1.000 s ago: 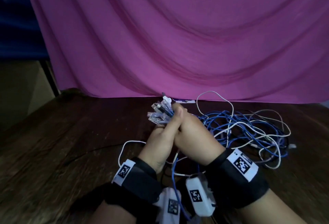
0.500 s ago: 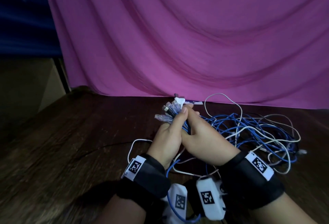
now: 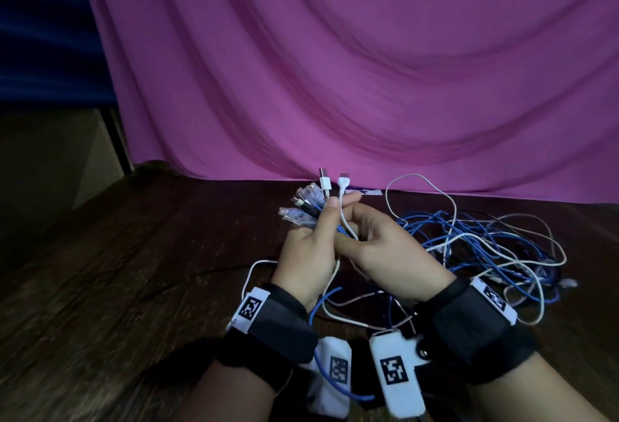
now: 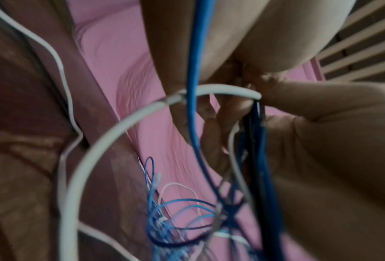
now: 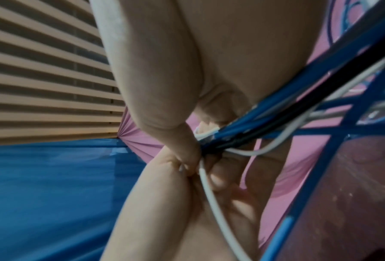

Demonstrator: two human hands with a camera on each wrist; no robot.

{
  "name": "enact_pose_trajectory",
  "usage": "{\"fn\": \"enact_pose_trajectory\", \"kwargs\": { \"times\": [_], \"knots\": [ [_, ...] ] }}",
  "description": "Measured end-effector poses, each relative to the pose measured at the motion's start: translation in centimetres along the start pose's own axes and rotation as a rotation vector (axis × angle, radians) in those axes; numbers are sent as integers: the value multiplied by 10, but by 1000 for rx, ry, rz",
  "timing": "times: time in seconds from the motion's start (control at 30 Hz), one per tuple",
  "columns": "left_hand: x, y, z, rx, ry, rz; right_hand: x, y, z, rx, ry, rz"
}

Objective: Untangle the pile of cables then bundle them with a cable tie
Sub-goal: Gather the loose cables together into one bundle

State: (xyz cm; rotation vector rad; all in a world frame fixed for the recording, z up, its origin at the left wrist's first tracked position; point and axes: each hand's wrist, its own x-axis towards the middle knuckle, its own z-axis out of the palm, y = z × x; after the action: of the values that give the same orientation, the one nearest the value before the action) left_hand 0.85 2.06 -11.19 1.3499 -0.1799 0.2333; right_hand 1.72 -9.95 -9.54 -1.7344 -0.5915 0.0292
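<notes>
Left hand (image 3: 306,255) gripped gathered cable ends (image 3: 303,204); right hand (image 3: 385,254) pinched a white USB cable (image 3: 345,207). Tangled cable pile (image 3: 495,250) lay right on the counter (image 3: 134,271), before a magenta curtain (image 3: 335,70).

A big pink cloth (image 3: 351,70) hangs in soft folds in front of me. My table (image 3: 134,271) is dark brown wood (the room is dim). On my left I see something blue (image 3: 43,36) and window blinds (image 5: 42,79).

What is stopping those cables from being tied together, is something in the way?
Nothing solid blocks them. The left hand grips the gathered plug ends, and the right hand pinches a white cable beside them. But the cables' lengths trail into a tangled pile on the table. No cable tie is visible.
</notes>
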Motion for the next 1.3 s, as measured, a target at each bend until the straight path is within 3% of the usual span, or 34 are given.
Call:
{"fn": "enact_pose_trajectory", "kwargs": {
  "times": [0.13,0.3,0.5,0.57,0.63,0.67,0.73,0.8,0.83,0.9,0.97,1.03,1.17,1.23,1.3],
  "knots": [
    [-1,3,2,-166,-15,-79,0,0,0,-192,-52,-48],
    [-1,7,-1,-135,-20,-91,-4,-5,-1,-427,-82,-75],
    [1,19,-5,-131,-107,-156,-2,-11,-3,241,-130,100],
    [4,22,-10,-198,-85,-191,0,-10,-12,91,-38,113],
    [8,25,-21,-218,37,-193,0,-11,-29,-344,6,37],
    [11,27,-27,-183,124,-139,-1,-12,-39,-547,-3,1],
    [12,32,-34,36,236,149,-4,-14,-53,-808,-47,-7],
    [10,32,-30,420,137,488,-7,-17,-52,-936,-160,27],
    [7,29,-24,606,25,558,-9,-18,-48,-972,-233,27],
    [-1,21,-12,902,-207,450,-11,-20,-36,-997,-331,-38],
    [-8,15,-6,1000,-314,232,-12,-24,-31,-997,-345,-91],
    [-9,10,-7,981,-294,157,-12,-25,-34,-1012,-337,-108],
    [-2,9,-9,783,-297,179,-10,-31,-39,-917,-261,-147],
    [-1,10,-12,676,-316,147,-10,-33,-44,-786,-204,-98],
    [2,12,-21,604,-245,121,-11,-32,-56,-775,-212,-7]
  ]
}}
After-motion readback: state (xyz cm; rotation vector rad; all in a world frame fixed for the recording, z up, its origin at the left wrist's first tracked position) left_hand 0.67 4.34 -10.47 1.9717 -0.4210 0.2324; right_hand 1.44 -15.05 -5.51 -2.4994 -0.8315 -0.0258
